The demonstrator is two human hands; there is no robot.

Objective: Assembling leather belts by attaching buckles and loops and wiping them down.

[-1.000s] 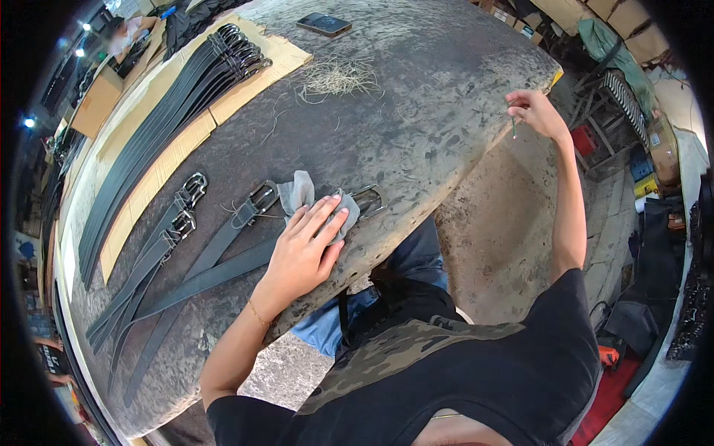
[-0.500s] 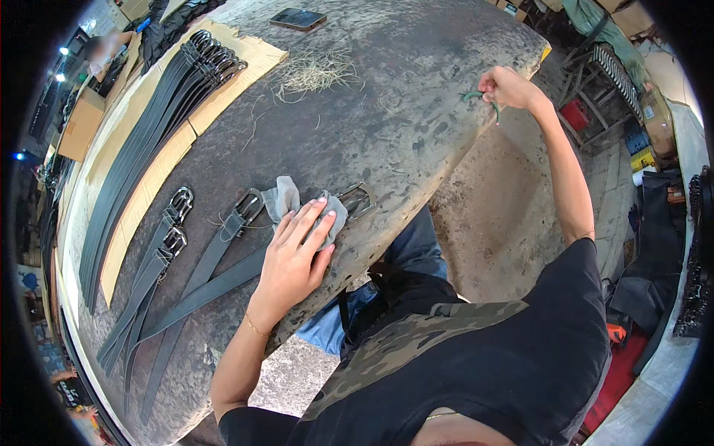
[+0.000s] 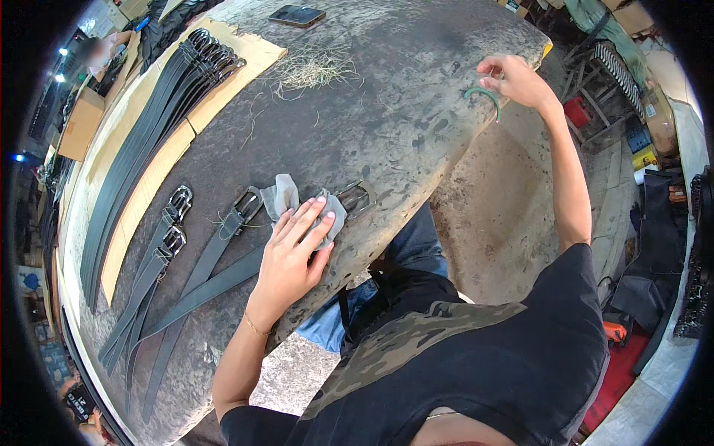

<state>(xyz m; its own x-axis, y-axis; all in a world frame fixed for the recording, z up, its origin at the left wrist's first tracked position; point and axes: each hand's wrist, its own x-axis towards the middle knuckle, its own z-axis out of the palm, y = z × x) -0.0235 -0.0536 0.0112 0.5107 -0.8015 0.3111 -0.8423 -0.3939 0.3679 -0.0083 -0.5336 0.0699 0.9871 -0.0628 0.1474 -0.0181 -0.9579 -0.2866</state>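
Observation:
My left hand (image 3: pixel 291 249) lies with fingers stretched flat over a crumpled grey cloth (image 3: pixel 281 197), pressing it onto a belt near its buckle. That belt's metal buckle (image 3: pixel 363 196) sticks out past the cloth, and its dark strap (image 3: pixel 216 288) runs back under my wrist. Just left of the cloth is another dark belt (image 3: pixel 210 256) with a thread end at its buckle. At the table's right edge lies a thin, curved green object (image 3: pixel 483 92), its exact kind unclear. My right hand (image 3: pixel 513 79) is just above it, fingers loosely bent and apart, holding nothing visible.
Two buckled belts (image 3: pixel 165 251) lie further left. A stack of black belts (image 3: pixel 141 156) rests on cardboard (image 3: pixel 223 93). Beyond are a pile of pale thread scraps (image 3: pixel 316 70) and a phone (image 3: pixel 297 15). The worn table edge (image 3: pixel 416 201) curves past my lap. A person works far left.
My right hand has let go of the green object and risen slightly from it, the fingers loosening. My left hand stays on the cloth almost unmoved.

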